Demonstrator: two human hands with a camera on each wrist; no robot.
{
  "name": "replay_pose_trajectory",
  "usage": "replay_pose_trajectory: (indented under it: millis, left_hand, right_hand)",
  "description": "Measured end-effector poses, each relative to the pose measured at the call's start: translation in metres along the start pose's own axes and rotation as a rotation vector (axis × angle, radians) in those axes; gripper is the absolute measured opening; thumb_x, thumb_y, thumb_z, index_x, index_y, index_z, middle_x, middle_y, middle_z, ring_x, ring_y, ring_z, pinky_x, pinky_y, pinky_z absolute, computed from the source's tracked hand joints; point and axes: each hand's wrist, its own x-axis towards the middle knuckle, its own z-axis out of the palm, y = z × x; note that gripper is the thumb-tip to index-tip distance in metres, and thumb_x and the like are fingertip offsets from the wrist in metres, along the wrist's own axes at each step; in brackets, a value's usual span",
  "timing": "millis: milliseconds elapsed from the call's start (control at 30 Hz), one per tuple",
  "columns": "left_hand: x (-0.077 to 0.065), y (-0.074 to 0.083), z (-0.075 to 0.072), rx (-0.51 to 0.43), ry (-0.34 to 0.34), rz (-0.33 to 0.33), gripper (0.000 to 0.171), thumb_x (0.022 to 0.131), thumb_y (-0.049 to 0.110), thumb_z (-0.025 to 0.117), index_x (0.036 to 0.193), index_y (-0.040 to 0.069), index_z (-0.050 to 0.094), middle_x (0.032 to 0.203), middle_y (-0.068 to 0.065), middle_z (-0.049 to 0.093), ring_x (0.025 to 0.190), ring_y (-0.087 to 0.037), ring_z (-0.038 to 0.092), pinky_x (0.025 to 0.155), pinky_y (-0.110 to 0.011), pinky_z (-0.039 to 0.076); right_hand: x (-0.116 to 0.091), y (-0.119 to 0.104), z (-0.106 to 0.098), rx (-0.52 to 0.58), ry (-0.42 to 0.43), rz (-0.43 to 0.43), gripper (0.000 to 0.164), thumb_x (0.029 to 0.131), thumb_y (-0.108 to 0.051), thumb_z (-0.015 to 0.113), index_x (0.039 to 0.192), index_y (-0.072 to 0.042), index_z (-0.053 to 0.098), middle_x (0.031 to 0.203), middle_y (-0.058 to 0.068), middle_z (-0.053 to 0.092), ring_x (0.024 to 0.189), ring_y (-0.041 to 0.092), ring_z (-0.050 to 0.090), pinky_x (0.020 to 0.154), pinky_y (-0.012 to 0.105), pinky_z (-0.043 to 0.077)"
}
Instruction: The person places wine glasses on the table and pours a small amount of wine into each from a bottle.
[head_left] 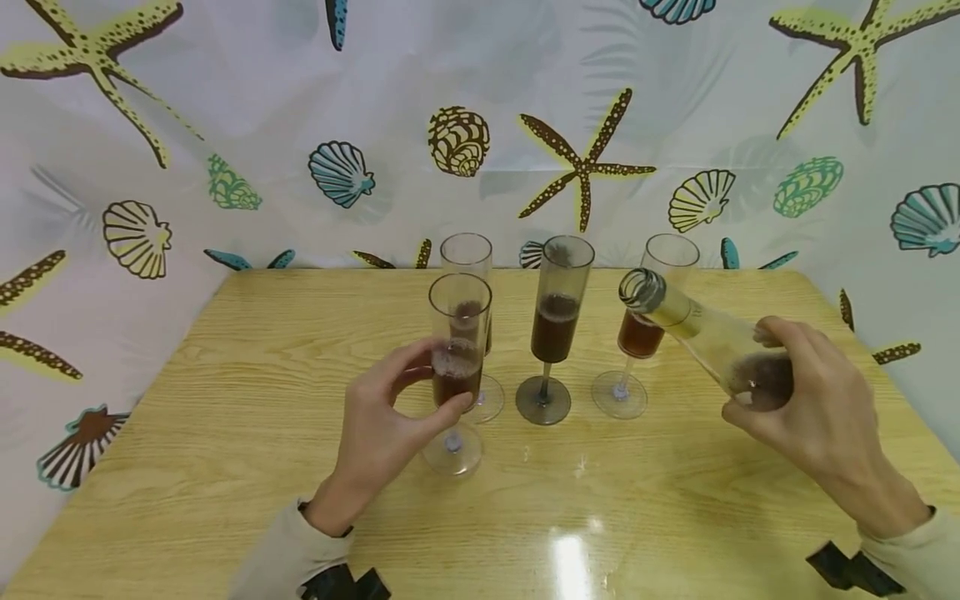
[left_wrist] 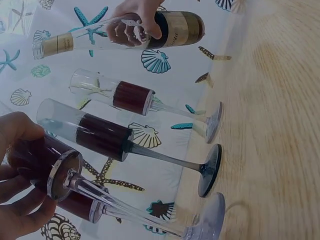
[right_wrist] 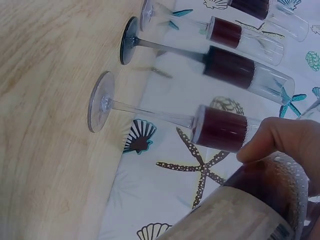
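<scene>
My left hand (head_left: 390,421) holds a clear champagne flute (head_left: 456,383) by its bowl, partly filled with dark red drink. Whether its foot touches the table cannot be told. In my right hand (head_left: 821,408) is a clear glass wine bottle (head_left: 705,333), gripped round its body and tilted with the open mouth up and to the left. Dark liquid lies in its lower part, and the left wrist view shows its label (left_wrist: 177,30). Between the hands stand a smoky grey flute (head_left: 557,329) and a clear flute (head_left: 640,337), both partly filled. Another flute (head_left: 491,400) is half hidden behind the held one.
The flutes stand close together on a light wood-grain table (head_left: 262,367). Behind it and at both sides hangs a white cloth (head_left: 405,75) printed with shells and starfish. A light glares off the tabletop near the front.
</scene>
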Motion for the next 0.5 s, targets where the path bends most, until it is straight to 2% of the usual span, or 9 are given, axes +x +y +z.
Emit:
replay_pose_trajectory:
  millis: [233, 500]
  left_hand:
    - [0.002, -0.008, -0.013, -0.002, 0.05, -0.019, 0.053, 0.07, -0.005, 0.081, 0.119, -0.001, 0.063, 0.114, -0.013, 0.067, 0.102, -0.011, 0.064, 0.087, -0.022, 0.054]
    - [0.006, -0.025, -0.029, 0.014, 0.124, -0.098, 0.05, 0.071, -0.006, 0.08, 0.119, -0.002, 0.063, 0.114, -0.014, 0.067, 0.103, -0.003, 0.062, 0.088, -0.018, 0.053]
  right_hand:
    - [-0.007, 0.004, -0.001, 0.019, 0.015, 0.014, 0.073, 0.048, -0.012, 0.082, 0.114, 0.006, 0.056, 0.097, 0.023, 0.062, 0.084, 0.039, 0.061, 0.064, 0.049, 0.046]
    - [-0.01, 0.007, -0.001, 0.024, 0.044, 0.024, 0.07, 0.049, -0.011, 0.08, 0.113, 0.006, 0.057, 0.095, 0.023, 0.063, 0.082, 0.037, 0.061, 0.066, 0.031, 0.038]
